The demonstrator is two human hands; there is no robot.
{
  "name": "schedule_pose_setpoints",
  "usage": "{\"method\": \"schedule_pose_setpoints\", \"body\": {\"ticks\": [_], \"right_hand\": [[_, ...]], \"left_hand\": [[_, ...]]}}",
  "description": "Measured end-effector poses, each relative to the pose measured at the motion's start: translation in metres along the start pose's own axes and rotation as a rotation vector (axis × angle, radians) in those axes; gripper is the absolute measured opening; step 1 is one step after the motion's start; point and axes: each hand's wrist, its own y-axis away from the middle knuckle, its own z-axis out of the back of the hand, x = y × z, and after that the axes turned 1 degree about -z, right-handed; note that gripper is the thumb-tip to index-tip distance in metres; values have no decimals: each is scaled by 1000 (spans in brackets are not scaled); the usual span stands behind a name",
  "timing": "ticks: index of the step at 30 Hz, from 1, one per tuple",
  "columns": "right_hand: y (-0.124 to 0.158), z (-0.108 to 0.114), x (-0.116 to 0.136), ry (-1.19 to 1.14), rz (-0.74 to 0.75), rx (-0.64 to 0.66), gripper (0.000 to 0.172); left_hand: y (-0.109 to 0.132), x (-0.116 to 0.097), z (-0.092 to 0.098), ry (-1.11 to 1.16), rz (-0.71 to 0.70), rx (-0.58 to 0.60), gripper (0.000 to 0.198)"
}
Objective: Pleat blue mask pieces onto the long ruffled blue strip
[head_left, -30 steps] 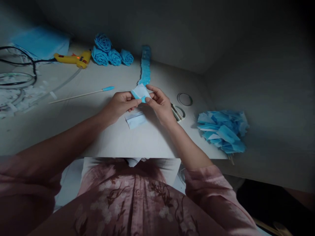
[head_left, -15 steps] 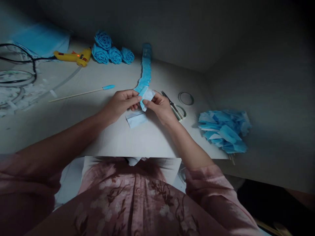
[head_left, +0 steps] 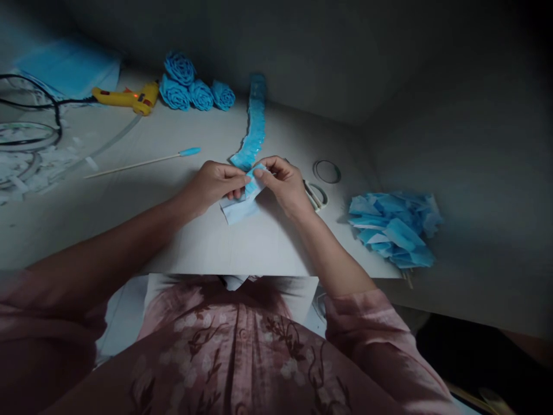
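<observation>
A small blue-and-white piece of material (head_left: 254,183) is pinched between my two hands, above the middle of the table. My left hand (head_left: 220,183) grips its left edge with thumb and fingers. On the other side, my right hand (head_left: 283,183) holds its upper right part, thumb on top. Just beyond my fingers, a long gathered blue strip (head_left: 256,129) stretches away toward the wall. Partly below the held piece lies a folded pale piece (head_left: 237,212). Scissors (head_left: 319,199) rest right of my right hand, their blades mostly hidden by it.
Blue rolled flowers (head_left: 201,95) stand at the back, beside a yellow glue gun (head_left: 133,99) with a cord. A stick with a blue tip (head_left: 189,151) lies left. Wire rings (head_left: 327,172) and a blue crumpled bundle (head_left: 393,227) are at the right. Blue sheets (head_left: 71,66) lie back left.
My right hand has shifted slightly and turned over the held piece, now covering the scissors' blades. The held piece has tilted and sits a little lower.
</observation>
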Motion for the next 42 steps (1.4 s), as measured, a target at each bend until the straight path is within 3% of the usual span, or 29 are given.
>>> {"method": "schedule_pose_setpoints", "body": {"ticks": [9, 15, 24, 30, 33, 42], "right_hand": [[0, 10, 0, 203, 217, 76, 22], [1, 12, 3, 262, 258, 109, 8], [1, 12, 2, 236, 225, 150, 17], [1, 9, 2, 44, 41, 101, 50], [1, 5, 2, -12, -72, 119, 58], [3, 0, 0, -28, -134, 193, 60]], "left_hand": [[-3, -2, 0, 181, 118, -2, 26], [-5, 0, 2, 199, 114, 21, 26], [-7, 4, 5, 167, 76, -2, 29], [-7, 4, 3, 162, 52, -60, 18], [-7, 6, 4, 139, 17, -80, 16], [-6, 8, 3, 40, -30, -97, 23]]}}
